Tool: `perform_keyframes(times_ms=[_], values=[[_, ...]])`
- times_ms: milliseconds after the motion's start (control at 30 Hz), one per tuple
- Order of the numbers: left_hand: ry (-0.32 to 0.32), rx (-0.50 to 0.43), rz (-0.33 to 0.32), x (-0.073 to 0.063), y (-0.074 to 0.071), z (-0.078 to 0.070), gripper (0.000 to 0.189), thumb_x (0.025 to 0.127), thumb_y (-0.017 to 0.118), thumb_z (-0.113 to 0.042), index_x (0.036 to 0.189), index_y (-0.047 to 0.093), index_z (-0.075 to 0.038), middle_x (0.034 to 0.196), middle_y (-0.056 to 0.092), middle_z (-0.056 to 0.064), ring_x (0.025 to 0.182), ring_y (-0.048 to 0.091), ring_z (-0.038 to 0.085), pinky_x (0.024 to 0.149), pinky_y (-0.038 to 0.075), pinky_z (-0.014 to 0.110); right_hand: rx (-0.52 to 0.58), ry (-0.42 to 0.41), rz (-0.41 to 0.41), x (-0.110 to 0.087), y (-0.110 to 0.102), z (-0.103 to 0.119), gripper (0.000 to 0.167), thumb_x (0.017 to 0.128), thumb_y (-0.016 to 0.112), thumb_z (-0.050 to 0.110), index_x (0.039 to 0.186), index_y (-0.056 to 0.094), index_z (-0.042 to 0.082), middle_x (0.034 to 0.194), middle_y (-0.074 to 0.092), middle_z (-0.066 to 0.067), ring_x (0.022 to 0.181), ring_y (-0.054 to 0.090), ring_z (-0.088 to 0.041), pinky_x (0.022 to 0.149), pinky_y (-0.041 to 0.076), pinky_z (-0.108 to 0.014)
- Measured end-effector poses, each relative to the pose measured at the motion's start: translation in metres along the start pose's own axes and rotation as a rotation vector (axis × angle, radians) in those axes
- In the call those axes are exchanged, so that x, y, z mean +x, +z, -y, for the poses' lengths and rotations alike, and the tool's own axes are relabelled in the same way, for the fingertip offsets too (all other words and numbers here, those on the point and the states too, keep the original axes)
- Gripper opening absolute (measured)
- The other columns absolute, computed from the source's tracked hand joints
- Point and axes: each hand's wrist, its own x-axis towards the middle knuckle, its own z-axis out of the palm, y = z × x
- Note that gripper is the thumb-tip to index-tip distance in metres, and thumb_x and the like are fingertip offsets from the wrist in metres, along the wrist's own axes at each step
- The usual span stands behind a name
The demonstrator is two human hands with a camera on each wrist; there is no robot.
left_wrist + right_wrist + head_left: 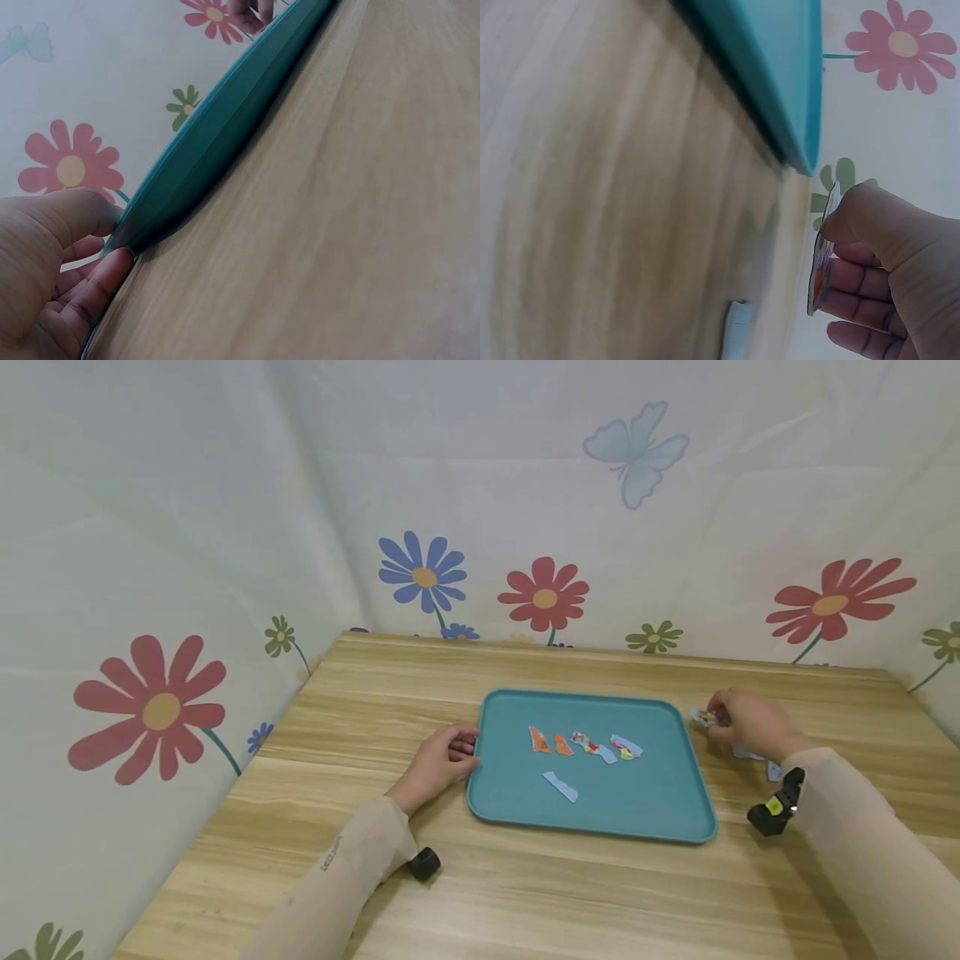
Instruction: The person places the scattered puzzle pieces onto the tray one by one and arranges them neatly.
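Observation:
Just right of the teal tray, my right hand pinches a torn, colourfully printed paper piece between thumb and fingers. The right wrist view shows this piece edge-on, lifted off the table. My left hand holds the tray's left rim; in the left wrist view the thumb lies at the top of the rim and a finger lies low against its outside. On the tray, orange pieces, multicoloured pieces and another printed piece lie in a row. Below them sits a pale blue strip.
More pale pieces lie on the wooden table under and beside my right hand, partly hidden by it. Behind the table hangs a white cloth printed with flowers and a butterfly. Black wrist cameras are strapped to both wrists.

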Motion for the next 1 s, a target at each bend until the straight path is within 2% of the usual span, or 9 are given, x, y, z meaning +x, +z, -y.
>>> perform_keyframes(times_ms=[333,600,1000], values=[[-0.009,-0.001,0.004,-0.001,-0.001,0.0,0.041,0.086,0.07,-0.005,0.125,0.059,-0.003,0.113,0.06,0.014,0.097,0.063,0.02,0.084,0.056,0.029,0.025,-0.003,-0.011,-0.005,-0.013,0.012,0.038,0.084,0.07,0.018,0.11,0.06,-0.008,0.091,0.065,-0.016,0.08,0.06,-0.024,0.071,0.054,-0.046],[-0.007,-0.002,0.001,-0.001,-0.001,-0.002,0.041,0.085,0.07,-0.003,0.125,0.059,-0.002,0.112,0.06,0.014,0.097,0.063,0.021,0.083,0.056,0.028,-0.001,-0.025,-0.041,-0.009,-0.02,0.032,0.036,0.084,0.07,0.018,0.109,0.062,-0.007,0.09,0.067,-0.014,0.078,0.061,-0.022,0.072,0.055,-0.046],[-0.005,-0.006,-0.001,0.0,0.0,-0.002,0.042,0.085,0.07,-0.003,0.125,0.059,-0.002,0.112,0.06,0.014,0.096,0.063,0.02,0.083,0.056,0.029,-0.037,-0.084,-0.082,-0.016,-0.026,0.062,0.032,0.079,0.075,0.016,0.101,0.064,-0.005,0.08,0.063,-0.008,0.069,0.054,-0.017,0.062,0.052,-0.035]])
